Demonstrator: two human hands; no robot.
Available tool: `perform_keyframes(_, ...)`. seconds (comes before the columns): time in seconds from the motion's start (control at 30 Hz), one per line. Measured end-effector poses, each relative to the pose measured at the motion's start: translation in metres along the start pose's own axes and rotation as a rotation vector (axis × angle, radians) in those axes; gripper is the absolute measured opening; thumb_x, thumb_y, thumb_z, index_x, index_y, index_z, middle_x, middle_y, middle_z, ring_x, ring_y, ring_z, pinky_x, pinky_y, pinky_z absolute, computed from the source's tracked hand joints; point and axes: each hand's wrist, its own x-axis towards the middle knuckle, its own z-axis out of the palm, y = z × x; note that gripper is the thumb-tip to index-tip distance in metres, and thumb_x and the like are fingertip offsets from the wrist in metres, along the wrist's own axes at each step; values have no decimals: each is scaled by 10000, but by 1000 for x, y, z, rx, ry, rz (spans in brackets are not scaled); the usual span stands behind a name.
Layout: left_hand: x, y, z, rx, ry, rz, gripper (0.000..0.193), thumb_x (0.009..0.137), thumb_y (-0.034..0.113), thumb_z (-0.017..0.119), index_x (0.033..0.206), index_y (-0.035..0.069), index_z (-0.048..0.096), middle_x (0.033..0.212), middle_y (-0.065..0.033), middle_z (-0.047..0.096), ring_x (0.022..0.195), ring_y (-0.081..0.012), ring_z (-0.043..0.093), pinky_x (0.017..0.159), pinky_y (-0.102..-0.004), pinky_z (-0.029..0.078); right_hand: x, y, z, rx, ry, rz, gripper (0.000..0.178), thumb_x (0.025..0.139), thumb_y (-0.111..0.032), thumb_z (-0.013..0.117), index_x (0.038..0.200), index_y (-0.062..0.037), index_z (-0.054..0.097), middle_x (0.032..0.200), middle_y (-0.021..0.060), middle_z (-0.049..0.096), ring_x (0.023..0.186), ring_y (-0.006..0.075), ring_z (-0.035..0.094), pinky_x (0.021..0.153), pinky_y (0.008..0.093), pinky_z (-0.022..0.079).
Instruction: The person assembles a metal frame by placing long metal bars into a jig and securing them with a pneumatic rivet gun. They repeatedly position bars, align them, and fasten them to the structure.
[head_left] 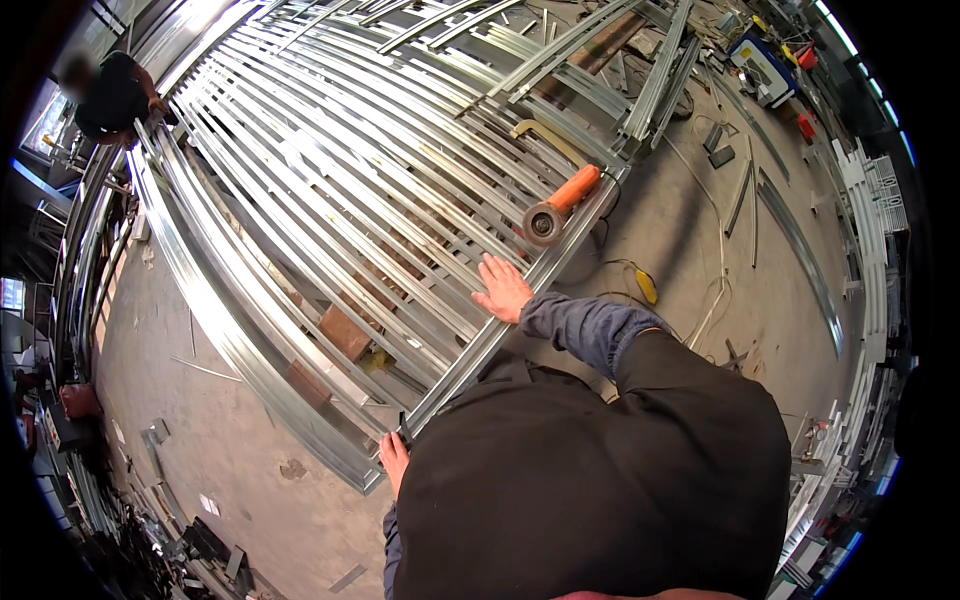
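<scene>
A large panel of parallel silvery metal bars (330, 200) stretches away in front of me, ending in a metal edge rail (461, 374) close to my body. My right hand (503, 290) is open, its fingers spread across the bars near this rail. At the panel's near left corner is my left hand (395, 462), partly hidden by my body, fingers stretched out against the metal. A long, wide metal channel (262, 365) runs along the panel's left side and ends beside that hand. Beyond my right hand, an orange angle grinder (562, 205) lies on the rail.
Another person (112, 100) stands at the far left, hands at the channel's far end. A yellowish curved handle (548, 138) lies beyond the grinder. Cables (722, 270) and metal offcuts (803, 255) lie on the right floor, near a blue-and-white box (762, 68). Scrap (205, 560) covers the lower left floor.
</scene>
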Motion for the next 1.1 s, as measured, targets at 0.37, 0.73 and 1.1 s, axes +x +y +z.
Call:
perform_keyframes(0.37, 9, 44, -43, -161, -91, -166, 658, 1018, 314, 607, 1567, -13, 450, 1560, -258, 475, 1474, -467, 418, 1214, -560, 340, 82, 14, -19, 196, 192, 298, 825, 1037, -502, 600, 1613, 34, 349, 1731, 262, 224, 1578, 412, 262, 1302, 491, 243)
perform_keyframes(0.73, 9, -52, 63, 74, 400, 2, 411, 1056, 249, 654, 1443, 115, 615, 1395, -207, 641, 1315, -417, 589, 1105, -505, 469, 190, 17, -41, 213, 258, 675, 878, 1058, -556, 551, 1662, 16, 268, 1715, 257, 253, 1568, 412, 265, 1305, 525, 188)
perform_keyframes(1.1, 30, -14, 17, -140, 130, -109, 499, 1037, 287, 641, 1479, 70, 559, 1439, -220, 583, 1368, -437, 520, 1147, -532, 411, 251, 111, -108, 359, 28, 1121, 868, 1041, -646, 483, 1603, 8, 386, 1676, 205, 363, 1529, 377, 352, 1248, 531, 280)
